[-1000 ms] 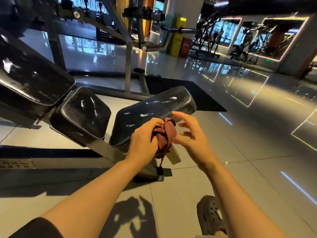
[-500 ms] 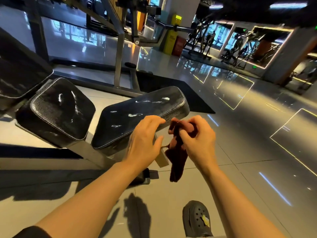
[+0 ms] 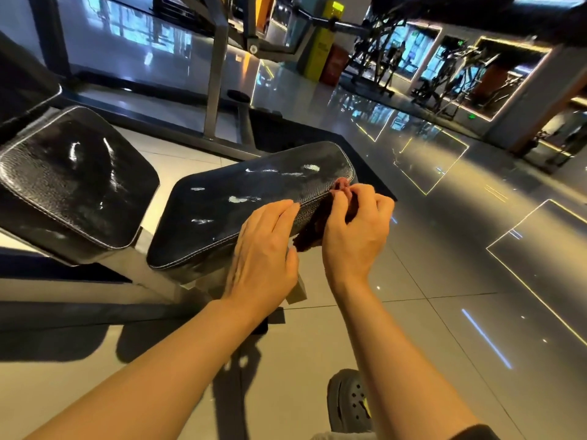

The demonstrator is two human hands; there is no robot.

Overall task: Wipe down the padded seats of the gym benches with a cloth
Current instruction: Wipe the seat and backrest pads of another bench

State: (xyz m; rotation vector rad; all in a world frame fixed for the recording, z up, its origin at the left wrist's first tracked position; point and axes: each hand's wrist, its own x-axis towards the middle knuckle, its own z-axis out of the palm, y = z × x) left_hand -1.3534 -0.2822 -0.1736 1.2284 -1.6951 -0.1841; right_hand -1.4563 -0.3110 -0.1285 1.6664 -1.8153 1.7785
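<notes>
A black padded bench seat point(image 3: 228, 204) with white stitching lies in the middle of the view. My right hand point(image 3: 355, 230) grips a dark red cloth point(image 3: 313, 228) against the seat's near right edge, and most of the cloth is hidden behind that hand. My left hand point(image 3: 263, 255) rests flat with straight fingers on the same near edge, just left of the cloth. A second black pad point(image 3: 73, 179) sits to the left, tilted upward.
A grey steel frame point(image 3: 216, 87) rises behind the bench, with a black floor mat point(image 3: 305, 134) beyond the seat. My grey clog point(image 3: 349, 401) stands on the tiled floor below my right arm. More gym machines point(image 3: 438, 71) stand at the far right.
The cloth passed from my left hand to my right. Both hands moved forward onto the seat's near edge, the left hand opening flat on the pad.
</notes>
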